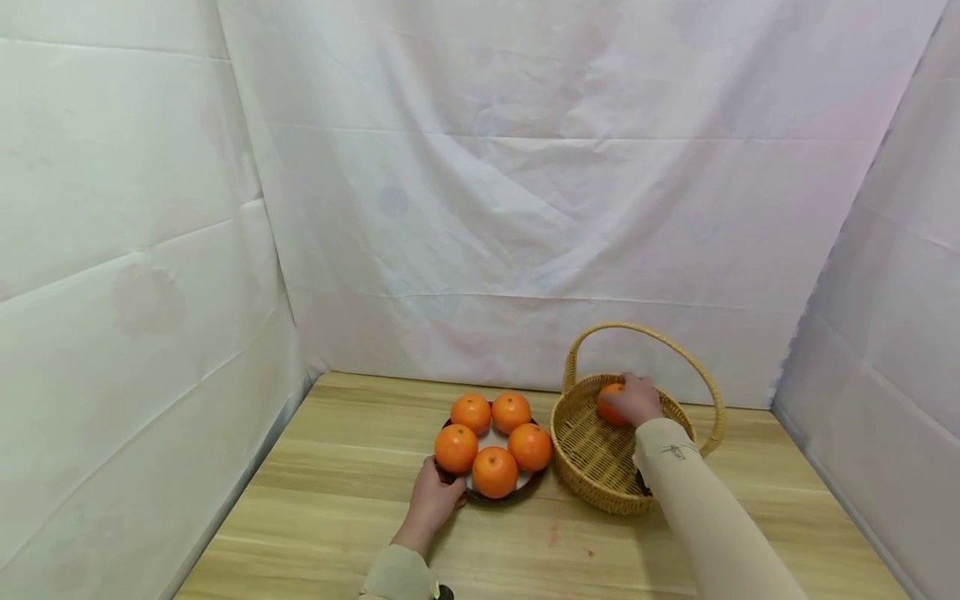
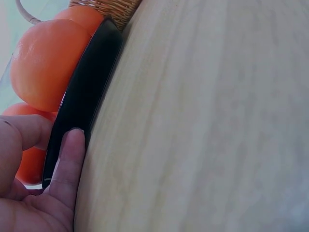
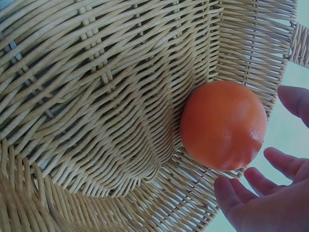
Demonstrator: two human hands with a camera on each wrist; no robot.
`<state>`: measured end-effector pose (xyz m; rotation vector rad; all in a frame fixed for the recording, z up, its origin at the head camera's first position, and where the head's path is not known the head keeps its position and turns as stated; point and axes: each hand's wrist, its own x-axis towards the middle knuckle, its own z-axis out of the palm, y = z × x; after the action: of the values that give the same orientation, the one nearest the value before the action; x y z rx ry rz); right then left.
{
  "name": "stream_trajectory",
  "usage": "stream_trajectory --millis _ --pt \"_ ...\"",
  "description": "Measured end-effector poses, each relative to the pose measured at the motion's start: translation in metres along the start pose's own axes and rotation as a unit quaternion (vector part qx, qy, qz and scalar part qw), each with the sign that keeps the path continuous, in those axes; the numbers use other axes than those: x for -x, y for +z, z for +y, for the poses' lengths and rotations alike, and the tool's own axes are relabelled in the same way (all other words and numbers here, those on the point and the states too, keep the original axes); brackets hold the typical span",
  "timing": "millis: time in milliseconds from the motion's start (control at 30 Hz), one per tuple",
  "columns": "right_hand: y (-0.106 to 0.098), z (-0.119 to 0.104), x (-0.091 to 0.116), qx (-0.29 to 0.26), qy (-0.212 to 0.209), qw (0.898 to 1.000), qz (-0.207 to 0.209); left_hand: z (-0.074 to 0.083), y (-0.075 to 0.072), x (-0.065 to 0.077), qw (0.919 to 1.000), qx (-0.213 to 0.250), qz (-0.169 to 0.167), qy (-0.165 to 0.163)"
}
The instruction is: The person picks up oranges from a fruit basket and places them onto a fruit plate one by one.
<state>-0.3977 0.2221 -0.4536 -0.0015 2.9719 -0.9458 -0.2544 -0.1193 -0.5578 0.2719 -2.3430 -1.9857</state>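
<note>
Several oranges (image 1: 494,472) sit in a ring on a round plate (image 2: 91,72) with a white inside and a dark outer wall. At the plate's near left edge, my left hand (image 1: 435,500) grips the rim, one digit lying along the dark outside and others on the inner side. One more orange (image 3: 223,125) rests inside a wicker basket (image 1: 600,492), against its far wall. My right hand (image 3: 270,193) is at that orange, reaching over the basket; in the right wrist view its fingers are spread and loosely bent beside the fruit, not wrapped round it.
The basket's tall arched handle (image 1: 652,333) stands up over its right and back side. Plate and basket are side by side, nearly touching, on a wooden table (image 1: 337,467). White cloth walls (image 1: 487,208) enclose the table at the back and both sides.
</note>
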Motion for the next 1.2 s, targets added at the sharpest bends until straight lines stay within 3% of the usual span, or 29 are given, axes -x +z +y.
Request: stream_trajectory --millis 633,1200 --pt "0.0005 0.0043 0.0013 -0.009 -0.006 0.999 -0.049 0.0002 -0.0001 0.0009 0.9999 -0.008 0.002 0.01" --pt "0.0032 0.0057 0.0011 -0.03 -0.004 0.997 -0.069 0.0026 -0.0013 0.0011 1.0 -0.006 0.0 0.007"
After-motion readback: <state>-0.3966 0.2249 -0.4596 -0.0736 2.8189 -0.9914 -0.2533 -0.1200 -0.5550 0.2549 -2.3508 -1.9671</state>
